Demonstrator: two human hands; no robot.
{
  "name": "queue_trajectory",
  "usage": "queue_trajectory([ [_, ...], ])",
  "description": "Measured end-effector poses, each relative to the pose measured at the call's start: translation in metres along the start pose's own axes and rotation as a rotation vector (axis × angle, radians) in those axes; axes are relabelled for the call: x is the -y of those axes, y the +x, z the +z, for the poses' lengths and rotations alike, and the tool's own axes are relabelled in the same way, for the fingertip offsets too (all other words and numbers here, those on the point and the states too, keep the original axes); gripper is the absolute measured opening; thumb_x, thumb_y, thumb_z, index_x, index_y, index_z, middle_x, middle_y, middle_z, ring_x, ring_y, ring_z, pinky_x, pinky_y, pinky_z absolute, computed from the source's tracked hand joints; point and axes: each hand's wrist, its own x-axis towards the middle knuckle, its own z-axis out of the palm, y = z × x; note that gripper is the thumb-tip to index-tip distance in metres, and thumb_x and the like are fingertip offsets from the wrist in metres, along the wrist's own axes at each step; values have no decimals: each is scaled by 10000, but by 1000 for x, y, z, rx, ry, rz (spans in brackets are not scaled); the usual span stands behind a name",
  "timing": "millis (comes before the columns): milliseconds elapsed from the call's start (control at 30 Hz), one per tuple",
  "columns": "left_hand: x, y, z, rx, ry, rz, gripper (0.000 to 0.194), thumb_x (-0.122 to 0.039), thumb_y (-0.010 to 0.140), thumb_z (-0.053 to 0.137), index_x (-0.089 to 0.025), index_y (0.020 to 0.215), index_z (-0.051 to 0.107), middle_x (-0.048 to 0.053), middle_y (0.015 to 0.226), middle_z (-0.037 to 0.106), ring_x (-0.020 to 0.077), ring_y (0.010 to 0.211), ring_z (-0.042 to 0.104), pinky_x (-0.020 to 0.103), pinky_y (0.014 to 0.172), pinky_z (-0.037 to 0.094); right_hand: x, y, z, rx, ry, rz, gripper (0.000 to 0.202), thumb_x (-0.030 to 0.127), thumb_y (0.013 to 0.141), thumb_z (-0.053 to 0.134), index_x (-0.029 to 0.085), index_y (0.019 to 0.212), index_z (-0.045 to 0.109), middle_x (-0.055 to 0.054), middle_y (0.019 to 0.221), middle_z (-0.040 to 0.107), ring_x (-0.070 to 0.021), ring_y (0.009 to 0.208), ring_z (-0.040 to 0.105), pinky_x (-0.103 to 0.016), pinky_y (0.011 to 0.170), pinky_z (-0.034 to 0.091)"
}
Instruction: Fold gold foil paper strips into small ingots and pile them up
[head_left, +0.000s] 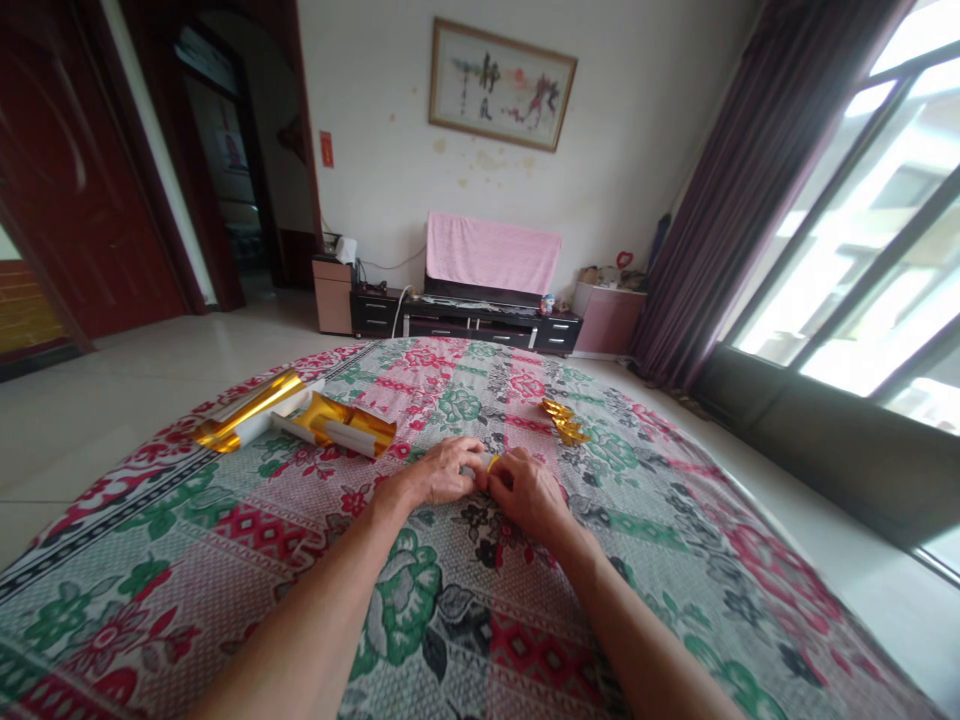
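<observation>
My left hand [448,472] and my right hand [529,490] meet over the middle of the patterned cloth [450,620]. Between their fingertips is a small piece of gold paper [492,463], mostly hidden; a yellow edge and a pale part show. Both hands are closed, with the fingers bent and pinching the paper. Beyond my right hand lie several folded gold paper pieces [566,424], shiny and close together. To the left of my left hand are curled sheets of gold foil paper [352,425] with white backs, one overlapping another.
The cloth covers a wide surface with a rounded far edge. Past it stands a low black cabinet [442,325] below a pink towel [495,250] draped over a wide object. Purple curtains [757,180] hang beside the window at right. A dark red door [75,180] is at left.
</observation>
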Motion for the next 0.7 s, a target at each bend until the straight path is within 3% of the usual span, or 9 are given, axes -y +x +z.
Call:
queue_trajectory([
  [467, 0, 2, 3, 6, 30, -25, 182, -129, 663, 518, -207, 714, 674, 15, 1155, 540, 166, 1063, 487, 315, 1000, 341, 0, -2, 1, -12, 9, 18, 144, 247, 799, 500, 179, 703, 582, -14, 732, 532, -102, 642, 491, -203, 594, 325],
  [700, -1, 2, 4, -7, 12, -63, 116, -252, 688, 583, -206, 726, 684, 30, 1160, 551, 194, 1065, 489, 329, 978, 365, 2, -4, -1, -63, 16, 2, 112, 215, 785, 509, 181, 726, 598, -28, 788, 536, -131, 763, 493, -218, 672, 335],
])
